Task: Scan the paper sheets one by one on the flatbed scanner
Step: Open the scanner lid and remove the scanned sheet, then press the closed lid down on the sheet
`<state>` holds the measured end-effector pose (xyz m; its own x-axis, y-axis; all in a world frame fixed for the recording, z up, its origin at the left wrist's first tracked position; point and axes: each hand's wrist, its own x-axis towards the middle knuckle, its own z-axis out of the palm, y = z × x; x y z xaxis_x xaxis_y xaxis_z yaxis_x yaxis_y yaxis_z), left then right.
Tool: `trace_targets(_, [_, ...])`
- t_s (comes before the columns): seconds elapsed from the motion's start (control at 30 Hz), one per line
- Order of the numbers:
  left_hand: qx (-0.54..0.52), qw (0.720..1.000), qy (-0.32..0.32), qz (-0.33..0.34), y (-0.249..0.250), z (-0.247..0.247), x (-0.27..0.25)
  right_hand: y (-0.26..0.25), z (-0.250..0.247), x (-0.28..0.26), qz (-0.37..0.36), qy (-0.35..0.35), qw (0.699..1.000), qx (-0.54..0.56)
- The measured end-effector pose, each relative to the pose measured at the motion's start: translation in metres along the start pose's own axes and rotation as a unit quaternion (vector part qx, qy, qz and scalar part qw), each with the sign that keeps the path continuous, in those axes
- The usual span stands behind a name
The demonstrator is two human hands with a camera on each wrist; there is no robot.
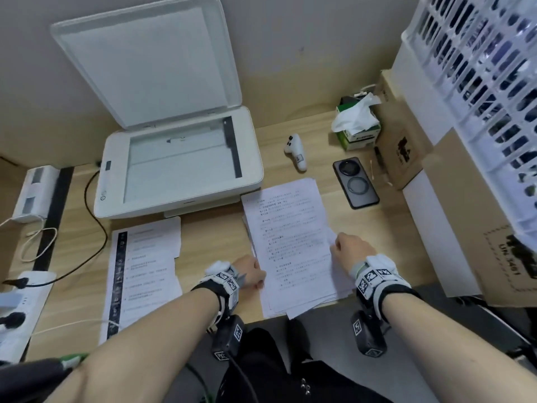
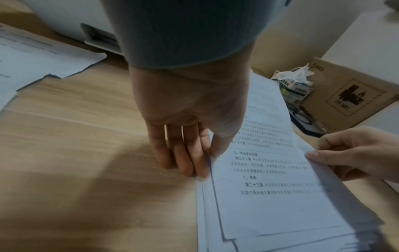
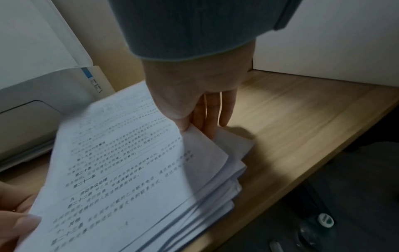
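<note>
A white flatbed scanner point(image 1: 177, 161) stands at the back left with its lid point(image 1: 148, 59) raised and its glass bare. A stack of printed paper sheets point(image 1: 293, 242) lies at the desk's front edge. My right hand point(image 1: 350, 251) pinches the top sheet point(image 3: 121, 170) at its right edge and lifts that edge off the stack, thumb point(image 3: 183, 122) on top. My left hand point(image 1: 251, 273) is at the stack's left edge. Its thumb point(image 2: 218, 148) lies on the top sheet point(image 2: 265, 179) and its fingers point(image 2: 183, 158) point straight down beside that edge, so it pinches the sheet.
More printed sheets point(image 1: 142, 271) lie in front of the scanner on the left. A white controller point(image 1: 296, 152), a phone point(image 1: 356, 183) and a tissue box point(image 1: 357, 126) sit behind the stack. Cardboard boxes point(image 1: 404, 146) and a white crate point(image 1: 476, 91) close off the right. Power strips and cables point(image 1: 35, 248) lie at the left.
</note>
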<state>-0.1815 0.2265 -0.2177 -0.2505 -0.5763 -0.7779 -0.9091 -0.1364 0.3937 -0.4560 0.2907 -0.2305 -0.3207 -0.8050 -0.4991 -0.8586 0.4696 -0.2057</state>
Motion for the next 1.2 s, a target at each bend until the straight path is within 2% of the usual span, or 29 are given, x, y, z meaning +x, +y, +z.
trace_targets(0.27, [-0.025, 1.0, 0.006, -0.001, 0.004, -0.005, 0.006, 0.0, 0.003, 0.005, 0.017, 0.032, 0.999, 0.026])
trace_targets(0.4, [-0.039, 0.999, 0.0, 0.004, 0.0, -0.012, 0.006, -0.015, -0.004, 0.007, -0.016, 0.039, 0.999, 0.001])
trace_targets(0.53, [-0.074, 0.997, 0.033, 0.013, -0.021, -0.029, -0.005, -0.046, -0.003, 0.014, -0.063, 0.033, 0.997, -0.013])
trace_targets(0.7, [-0.087, 0.983, 0.158, -0.02, -0.093, -0.067, -0.028, -0.128, 0.012, 0.016, -0.114, 0.027, 0.993, -0.017])
trace_targets(0.77, [-0.092, 0.976, 0.196, -0.026, -0.113, -0.076, -0.04, -0.152, 0.018, 0.014, -0.12, 0.023, 0.992, -0.011])
trace_targets(0.93, [-0.133, 0.951, 0.264, -0.087, -0.207, -0.109, -0.065, -0.253, 0.053, 0.002, -0.206, -0.002, 0.979, 0.006])
trace_targets(1.1, [-0.106, 0.958, 0.257, -0.077, -0.284, -0.13, -0.072, -0.33, 0.09, -0.01, -0.216, -0.05, 0.975, 0.021])
trace_targets(1.2, [-0.124, 0.971, 0.197, -0.056, -0.309, -0.135, -0.068, -0.354, 0.104, -0.01, -0.216, -0.062, 0.974, 0.019])
